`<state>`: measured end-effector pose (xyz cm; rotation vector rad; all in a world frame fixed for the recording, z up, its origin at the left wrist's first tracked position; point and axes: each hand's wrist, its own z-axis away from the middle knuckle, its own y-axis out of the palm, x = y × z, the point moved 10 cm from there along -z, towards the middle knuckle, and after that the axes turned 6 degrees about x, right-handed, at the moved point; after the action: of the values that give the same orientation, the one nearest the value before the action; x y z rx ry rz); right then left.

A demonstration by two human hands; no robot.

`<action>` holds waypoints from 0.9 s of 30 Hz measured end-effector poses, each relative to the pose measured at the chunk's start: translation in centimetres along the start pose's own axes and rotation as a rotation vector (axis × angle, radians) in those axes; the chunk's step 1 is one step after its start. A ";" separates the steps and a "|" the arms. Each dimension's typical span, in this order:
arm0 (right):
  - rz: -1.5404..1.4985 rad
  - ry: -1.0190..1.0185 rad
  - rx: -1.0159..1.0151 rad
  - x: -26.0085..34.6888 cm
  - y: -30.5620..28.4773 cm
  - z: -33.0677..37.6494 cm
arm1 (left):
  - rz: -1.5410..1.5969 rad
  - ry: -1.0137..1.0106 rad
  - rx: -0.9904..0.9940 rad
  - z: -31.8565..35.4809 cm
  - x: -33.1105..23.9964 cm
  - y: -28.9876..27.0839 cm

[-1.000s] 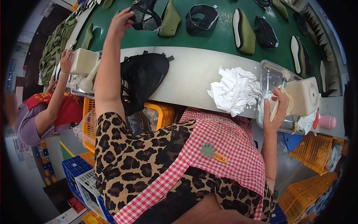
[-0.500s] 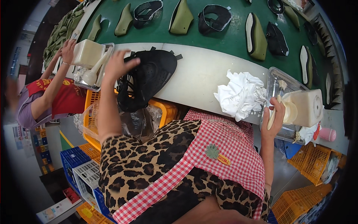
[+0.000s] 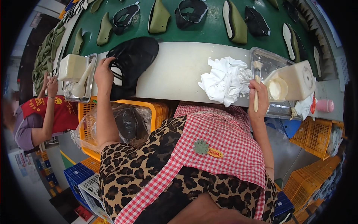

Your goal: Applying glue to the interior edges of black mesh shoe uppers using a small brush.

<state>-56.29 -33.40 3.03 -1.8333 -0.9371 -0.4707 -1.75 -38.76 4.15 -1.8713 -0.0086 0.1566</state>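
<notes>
My left hand (image 3: 104, 74) is closed on the left edge of a black shoe upper (image 3: 135, 56), which lies tilted across the pale worktop's far edge. Its toe points toward the green belt, and a white patch shows in its opening. At the right, my right hand (image 3: 260, 98) grips a brush (image 3: 256, 91) by its pale handle, bristles up, over the left side of a clear plastic tray (image 3: 253, 56). In that tray a translucent square bottle (image 3: 298, 80) lies on its side, a round cup-like mouth with white matter facing my hand. A crumpled white cloth (image 3: 225, 80) lies just left of that hand.
Beyond the worktop (image 3: 175, 71), a green belt (image 3: 205, 36) carries olive shoe lasts (image 3: 159, 18) and black uppers (image 3: 191, 15). A second tray (image 3: 94, 61) is at left, near a co-worker's hands (image 3: 51, 86). An orange crate (image 3: 160, 112) with plastic bags stands below the edge.
My left hand has gone from spread fingers to a hold on the upper, which has turned slightly. The brush now stands more upright. The co-worker's hands have left the left tray's container.
</notes>
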 end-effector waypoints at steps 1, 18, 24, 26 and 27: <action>-0.009 -0.043 -0.014 -0.3 0.4 0.2 | 0.001 0.045 -0.031 -0.8 -0.4 0.5; 0.086 -0.484 0.596 2.9 15.3 -0.7 | 0.226 0.056 -0.135 0.5 -3.8 -1.0; 0.180 -0.642 0.493 2.8 18.3 -4.5 | 0.404 0.168 -0.081 0.5 -6.9 -0.9; 0.270 -0.617 0.417 1.1 18.3 -6.4 | 0.455 0.186 -0.063 0.4 -6.9 0.3; 0.318 -0.583 0.346 -0.5 18.1 -7.7 | 0.446 0.192 -0.030 0.2 -7.3 0.7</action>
<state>-41.86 -44.38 -4.68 -1.7731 -1.0014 0.4258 -9.07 -39.41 4.15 -1.8874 0.5432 0.2832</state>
